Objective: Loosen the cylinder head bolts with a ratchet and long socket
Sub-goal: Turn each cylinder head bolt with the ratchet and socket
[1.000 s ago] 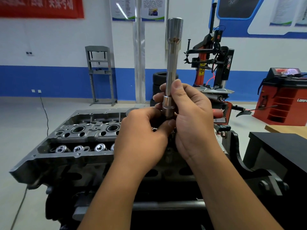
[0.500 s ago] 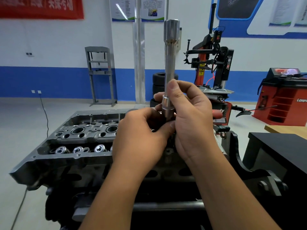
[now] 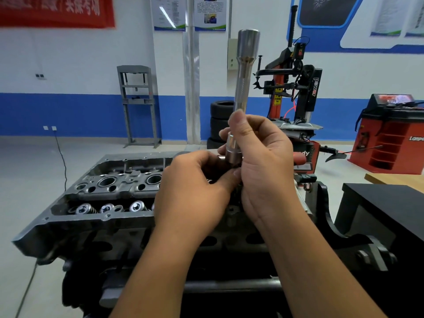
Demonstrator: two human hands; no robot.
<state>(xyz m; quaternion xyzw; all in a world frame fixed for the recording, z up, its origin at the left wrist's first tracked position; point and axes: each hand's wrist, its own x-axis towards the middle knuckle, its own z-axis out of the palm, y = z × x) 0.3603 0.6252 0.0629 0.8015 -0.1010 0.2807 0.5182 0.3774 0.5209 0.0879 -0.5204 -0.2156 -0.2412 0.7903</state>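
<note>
1. I have a single head-worn, wide-angle view.
2. It faces forward and slightly down, over the cylinder head (image 3: 110, 196) toward the far wall (image 3: 68, 60).
3. Both hands sit close, at centre frame.
4. No second view overlaps.

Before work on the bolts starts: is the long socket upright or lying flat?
Upright. The long socket points up, wide end on top, base gripped by the right hand.
</note>
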